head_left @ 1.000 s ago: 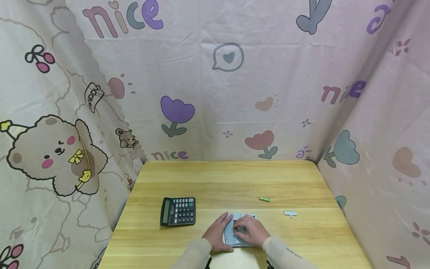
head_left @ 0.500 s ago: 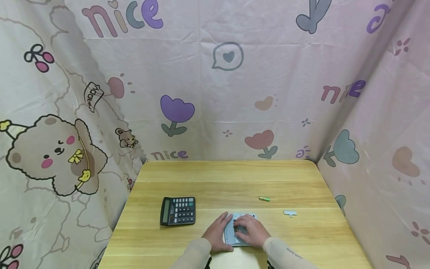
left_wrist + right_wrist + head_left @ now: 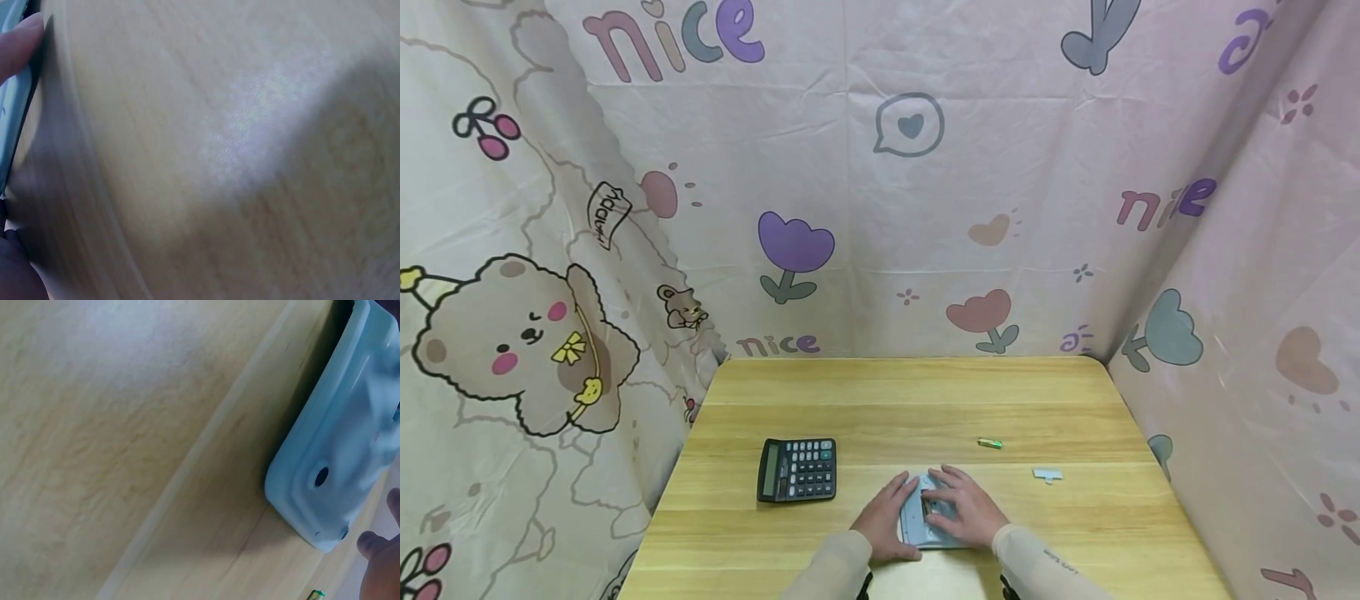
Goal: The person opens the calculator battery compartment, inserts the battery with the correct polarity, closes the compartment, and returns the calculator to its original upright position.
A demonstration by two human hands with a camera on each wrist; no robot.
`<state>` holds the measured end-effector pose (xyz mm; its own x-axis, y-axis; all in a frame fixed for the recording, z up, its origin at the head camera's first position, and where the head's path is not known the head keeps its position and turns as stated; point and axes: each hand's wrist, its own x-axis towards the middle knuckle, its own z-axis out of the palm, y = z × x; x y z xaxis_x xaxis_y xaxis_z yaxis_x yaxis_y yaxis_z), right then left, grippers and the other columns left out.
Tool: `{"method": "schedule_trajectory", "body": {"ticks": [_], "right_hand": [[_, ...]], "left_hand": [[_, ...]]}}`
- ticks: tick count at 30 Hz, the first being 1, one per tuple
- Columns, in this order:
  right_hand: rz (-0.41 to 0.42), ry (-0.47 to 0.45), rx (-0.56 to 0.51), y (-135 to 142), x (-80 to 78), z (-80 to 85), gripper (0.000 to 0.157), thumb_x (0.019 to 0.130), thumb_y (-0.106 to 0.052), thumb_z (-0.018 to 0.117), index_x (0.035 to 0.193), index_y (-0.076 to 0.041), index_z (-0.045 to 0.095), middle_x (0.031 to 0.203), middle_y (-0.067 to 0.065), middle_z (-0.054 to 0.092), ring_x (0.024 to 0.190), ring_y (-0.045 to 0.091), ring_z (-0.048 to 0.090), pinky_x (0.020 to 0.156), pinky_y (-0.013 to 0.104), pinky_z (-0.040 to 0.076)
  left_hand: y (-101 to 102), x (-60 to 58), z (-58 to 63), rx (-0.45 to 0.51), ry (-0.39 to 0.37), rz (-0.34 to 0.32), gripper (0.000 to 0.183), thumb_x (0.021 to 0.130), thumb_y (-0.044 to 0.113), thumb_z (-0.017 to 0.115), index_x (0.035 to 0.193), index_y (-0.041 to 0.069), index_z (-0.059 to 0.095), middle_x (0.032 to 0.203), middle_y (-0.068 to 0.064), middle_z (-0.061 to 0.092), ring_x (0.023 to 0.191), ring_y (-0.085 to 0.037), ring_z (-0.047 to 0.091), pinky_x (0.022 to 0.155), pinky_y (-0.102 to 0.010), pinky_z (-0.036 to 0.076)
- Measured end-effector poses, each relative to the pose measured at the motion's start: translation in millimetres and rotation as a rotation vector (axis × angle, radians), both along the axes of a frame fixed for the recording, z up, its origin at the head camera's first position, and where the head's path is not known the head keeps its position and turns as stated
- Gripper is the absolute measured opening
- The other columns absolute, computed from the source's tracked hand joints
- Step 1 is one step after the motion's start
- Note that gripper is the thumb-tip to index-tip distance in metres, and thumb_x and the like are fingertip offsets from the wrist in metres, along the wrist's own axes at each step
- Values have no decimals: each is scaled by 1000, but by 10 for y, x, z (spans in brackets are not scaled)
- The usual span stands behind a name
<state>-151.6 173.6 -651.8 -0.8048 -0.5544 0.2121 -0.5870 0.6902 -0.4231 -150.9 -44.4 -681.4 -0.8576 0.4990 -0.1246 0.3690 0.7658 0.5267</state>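
Observation:
A light blue plastic device lies back side up at the table's near edge, with a battery compartment uncovered in its middle. My left hand grips its left end, thumb on the near side and fingers toward the far side. Over the right half is my right hand, fingers spread and slightly bent above the compartment, holding nothing I can see. Something dark and golden shows inside the compartment, partly hidden by those fingers. In the right wrist view the device shows a rounded corner and a dark round hole.
On the wooden table, a black calculator lies to the left. A small green battery lies beyond the right hand, and a light blue cover piece farther right. Printed curtains enclose the back and sides.
My right hand's fingers have lifted and spread out from their curled position at the compartment, and the hand has shifted slightly right. My left hand and the device have stayed put.

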Motion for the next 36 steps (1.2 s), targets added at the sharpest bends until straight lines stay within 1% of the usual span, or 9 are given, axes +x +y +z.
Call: {"method": "schedule_trajectory", "body": {"ticks": [5,7,14,19,29,36], "right_hand": [[23,-66,16,24,29,-13,40,86,-47,57,121,-27,61,139,5,41,127,30,34,98,53,34],[26,-77,21,28,30,-25,39,86,-46,56,121,-28,60,140,4,40,127,29,35,98,53,34],[29,-41,11,27,11,-38,36,86,-44,59,118,-29,62,137,5,43,123,27,40,97,49,37],[23,-36,8,21,-3,-31,35,85,-44,60,116,-28,63,135,6,46,121,25,43,96,48,38],[-6,-53,19,8,-19,-43,36,84,-48,59,115,-30,64,135,3,46,121,22,43,98,45,38],[-13,-75,29,1,-15,-19,37,83,-48,59,115,-30,64,135,3,45,122,23,42,98,46,38]], "left_hand": [[-14,6,-21,17,32,-13,121,47,73,69,146,33,14,151,2,15,132,-25,26,102,-44,32],[-17,7,-23,19,37,-16,120,47,73,69,146,33,15,150,1,16,132,-26,27,102,-44,32],[-13,9,-24,17,19,-6,120,46,75,68,146,35,14,150,2,15,132,-25,26,102,-44,32],[-9,6,-34,16,4,-5,119,47,76,66,145,35,14,150,3,14,132,-24,26,103,-43,32],[-10,-8,-18,6,23,-22,119,47,76,66,146,33,14,150,1,16,132,-24,26,103,-42,31],[-7,-5,7,13,-7,-16,118,48,74,67,146,34,15,150,1,16,132,-24,26,103,-42,31]]}}
